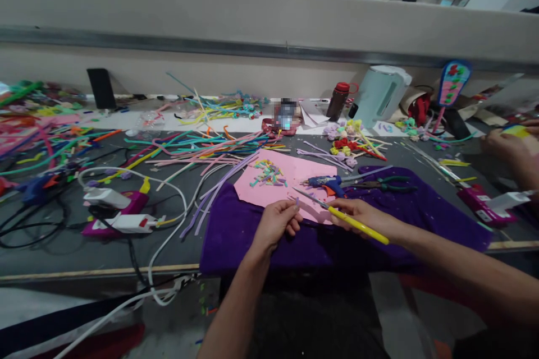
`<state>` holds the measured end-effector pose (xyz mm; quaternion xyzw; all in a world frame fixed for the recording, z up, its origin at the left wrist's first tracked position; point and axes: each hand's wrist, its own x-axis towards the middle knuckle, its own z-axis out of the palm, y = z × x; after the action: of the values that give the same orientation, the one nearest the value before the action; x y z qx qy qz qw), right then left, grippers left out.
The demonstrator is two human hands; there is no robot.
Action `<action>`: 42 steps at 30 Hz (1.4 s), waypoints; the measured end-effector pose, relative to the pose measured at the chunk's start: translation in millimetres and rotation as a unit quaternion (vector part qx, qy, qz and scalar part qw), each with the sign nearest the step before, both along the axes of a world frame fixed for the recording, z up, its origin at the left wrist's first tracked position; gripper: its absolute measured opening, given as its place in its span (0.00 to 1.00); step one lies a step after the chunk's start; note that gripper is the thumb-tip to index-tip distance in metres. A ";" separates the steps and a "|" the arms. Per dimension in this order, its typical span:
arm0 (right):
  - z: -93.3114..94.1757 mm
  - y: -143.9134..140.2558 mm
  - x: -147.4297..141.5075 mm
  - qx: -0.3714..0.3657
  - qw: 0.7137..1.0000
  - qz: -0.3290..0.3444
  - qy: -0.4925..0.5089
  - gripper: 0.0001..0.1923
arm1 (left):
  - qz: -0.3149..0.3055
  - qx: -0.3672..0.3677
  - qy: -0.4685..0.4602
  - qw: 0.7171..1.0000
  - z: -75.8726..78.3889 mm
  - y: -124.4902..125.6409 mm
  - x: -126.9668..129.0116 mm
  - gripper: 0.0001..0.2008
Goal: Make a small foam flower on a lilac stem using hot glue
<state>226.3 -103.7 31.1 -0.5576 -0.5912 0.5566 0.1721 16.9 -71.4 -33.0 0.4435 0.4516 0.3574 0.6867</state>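
My left hand (275,223) pinches a short purple pipe-cleaner piece (296,201) over the near edge of a pink sheet (295,175). My right hand (362,215) grips yellow-handled scissors (343,217), whose blades point left toward that piece. Both hands hover above a purple cloth (236,233) spread on the dark table (50,247). A small heap of cut coloured bits (268,173) lies on the pink sheet. Long purple pipe cleaners (219,188) lie just left of the sheet.
A blue glue gun (326,182) and green-handled pliers (385,183) lie right of the sheet. Power strips and white cables (122,216) sit at left. Coloured pipe cleaners (202,143) litter the back, with small flowers (347,143), a bottle (338,100) and a kettle (381,92). Another person's hands (511,146) work at far right.
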 end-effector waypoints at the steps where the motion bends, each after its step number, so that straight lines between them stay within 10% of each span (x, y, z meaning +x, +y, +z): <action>1: 2.2 -1.3 1.3 0.003 1.000 -0.010 -0.002 0.19 | 0.004 -0.015 -0.030 0.999 0.4 0.5 -3.7 0.12; 29: -13.2 -11.8 -1.0 0.090 0.994 0.060 -0.029 0.22 | 0.083 -0.187 -0.287 0.936 3.9 9.5 -25.0 0.06; 36: -3.3 -19.0 18.6 0.004 1.000 0.006 -0.013 0.21 | 0.130 0.058 0.005 0.990 7.7 2.2 -30.4 0.12; 42: -2.0 -28.7 37.9 -0.050 0.996 -0.064 0.024 0.20 | 0.132 0.321 0.434 0.831 20.4 17.3 -40.0 0.17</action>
<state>264.2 -132.4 29.1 -0.5883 -0.5218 0.5865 0.1939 -23.1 -54.1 -12.5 0.6844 0.6178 0.3400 0.1854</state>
